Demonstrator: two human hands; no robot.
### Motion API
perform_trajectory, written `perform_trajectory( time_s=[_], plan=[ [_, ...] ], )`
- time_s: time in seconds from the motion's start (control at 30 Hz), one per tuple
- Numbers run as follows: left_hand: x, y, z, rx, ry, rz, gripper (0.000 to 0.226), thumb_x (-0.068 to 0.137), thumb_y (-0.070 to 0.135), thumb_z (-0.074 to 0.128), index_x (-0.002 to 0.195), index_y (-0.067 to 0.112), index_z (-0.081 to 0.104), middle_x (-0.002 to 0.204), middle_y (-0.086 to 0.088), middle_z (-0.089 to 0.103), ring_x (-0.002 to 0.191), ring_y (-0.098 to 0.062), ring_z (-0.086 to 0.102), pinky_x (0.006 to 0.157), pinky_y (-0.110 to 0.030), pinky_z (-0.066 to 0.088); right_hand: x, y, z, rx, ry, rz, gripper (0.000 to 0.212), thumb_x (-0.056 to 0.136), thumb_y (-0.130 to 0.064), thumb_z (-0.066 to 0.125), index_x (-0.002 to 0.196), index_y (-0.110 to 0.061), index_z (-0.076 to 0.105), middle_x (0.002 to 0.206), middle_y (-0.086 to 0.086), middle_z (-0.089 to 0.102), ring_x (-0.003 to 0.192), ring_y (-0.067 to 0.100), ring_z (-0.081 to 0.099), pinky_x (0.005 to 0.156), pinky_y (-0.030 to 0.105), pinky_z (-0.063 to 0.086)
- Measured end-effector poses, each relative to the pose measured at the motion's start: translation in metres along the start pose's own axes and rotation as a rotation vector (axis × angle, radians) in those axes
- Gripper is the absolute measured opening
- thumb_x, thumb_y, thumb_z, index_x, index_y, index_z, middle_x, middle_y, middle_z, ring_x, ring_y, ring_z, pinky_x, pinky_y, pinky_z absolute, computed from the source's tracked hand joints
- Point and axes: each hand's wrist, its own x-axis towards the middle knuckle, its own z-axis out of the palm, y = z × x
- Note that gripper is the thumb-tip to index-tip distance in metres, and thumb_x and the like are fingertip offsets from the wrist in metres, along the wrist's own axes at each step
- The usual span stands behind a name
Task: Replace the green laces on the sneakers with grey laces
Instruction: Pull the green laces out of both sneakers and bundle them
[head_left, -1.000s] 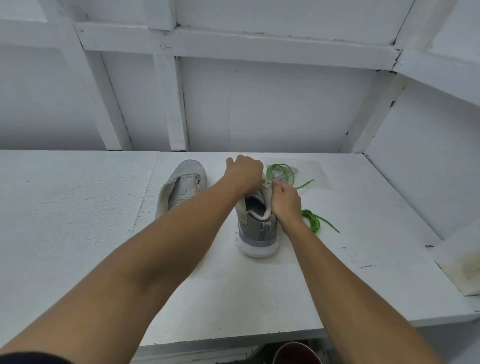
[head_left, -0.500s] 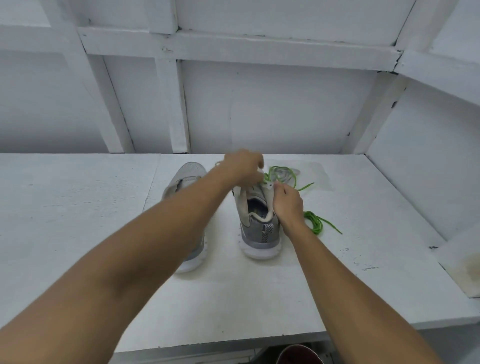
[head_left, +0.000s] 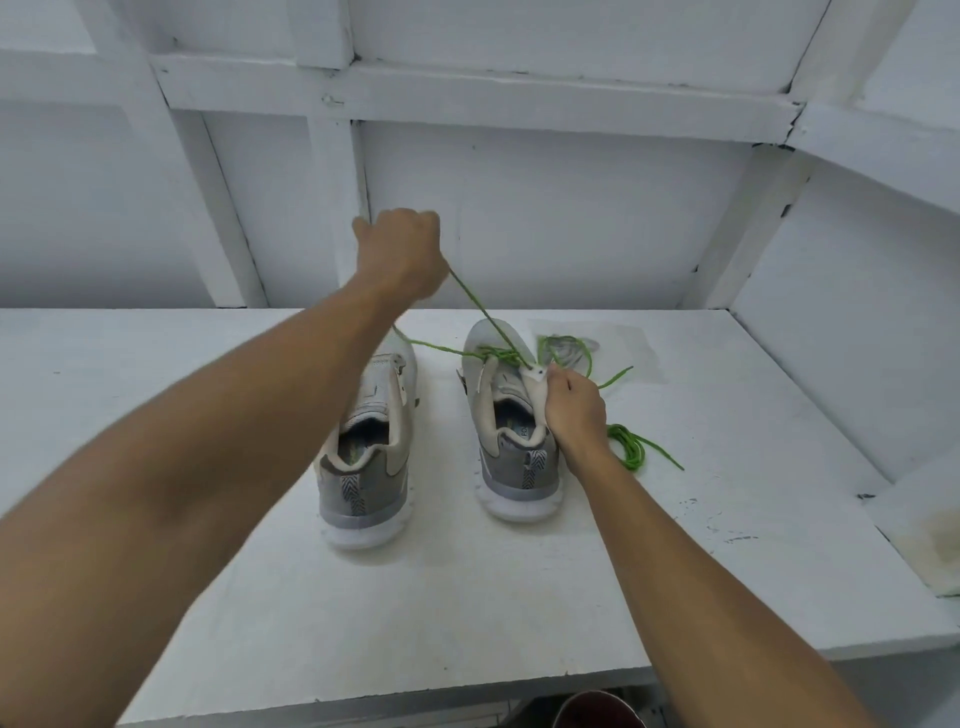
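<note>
Two grey mesh sneakers with white soles stand side by side on the white painted table (head_left: 727, 545), heels toward the camera. The left sneaker (head_left: 363, 478) has its tongue and open collar showing and no lace visible in it. The right sneaker (head_left: 519, 467) has a thin bright-green lace (head_left: 470, 296) running through its upper eyelets. The left hand (head_left: 402, 249) is raised above and beyond the shoes, in front of the white panelled wall (head_left: 571, 208), with its fingers curled into a fist around this lace. One strand runs taut from the fist down to the eyelets, and another leads off leftward from the eyelets and passes behind the left forearm. The right hand (head_left: 574, 410) rests on the outer side of the right sneaker, with its fingers pinching the pale eyelet flap at the top of the collar. Just right of that hand, a second green lace (head_left: 631, 449) lies in a loose bundle on the table. Beyond the right sneaker's toe, more green loops lie tangled with what looks like a coil of grey laces (head_left: 569, 344), though the blur there makes this hard to confirm. At the bottom edge, below the table front, part of a dark red round object (head_left: 592, 711) shows.
</note>
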Motion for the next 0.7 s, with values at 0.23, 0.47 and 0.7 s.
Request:
perform_trajectory(
  time_s=[0.23,0.47,0.7],
  plan=[
    [-0.036,0.058,0.034,-0.035,-0.248,0.339,0.038,0.092,0.029,0.051,0.13,0.023,0.051,0.129,-0.004,0.056,0.122,-0.026,0.047,0.102,-0.043,0.031,-0.001,-0.001,0.0,0.0,0.004,-0.001,0.044,0.103,-0.036,0.037,0.065,-0.017,0.046,0.068,0.0,0.052,0.073,0.021,0.049,0.067,0.031,0.034],
    [-0.056,0.072,0.067,0.046,-0.228,0.423,0.021,0.088,0.015,0.048,0.102,0.021,0.061,0.107,-0.004,0.063,0.106,-0.026,0.055,0.091,-0.04,0.033,-0.001,-0.001,0.0,-0.012,0.004,-0.004,0.043,0.103,-0.036,0.036,0.069,-0.015,0.051,0.07,0.0,0.053,0.075,0.021,0.05,0.067,0.031,0.034],
    [-0.051,0.067,0.065,0.077,-0.154,0.47,0.026,0.089,0.01,0.047,0.107,0.02,0.062,0.109,-0.002,0.063,0.108,-0.024,0.052,0.094,-0.039,0.033,-0.001,-0.002,0.0,-0.013,0.012,-0.008,0.045,0.104,-0.035,0.037,0.064,-0.016,0.046,0.067,0.0,0.05,0.069,0.019,0.047,0.065,0.031,0.033]
  ],
)
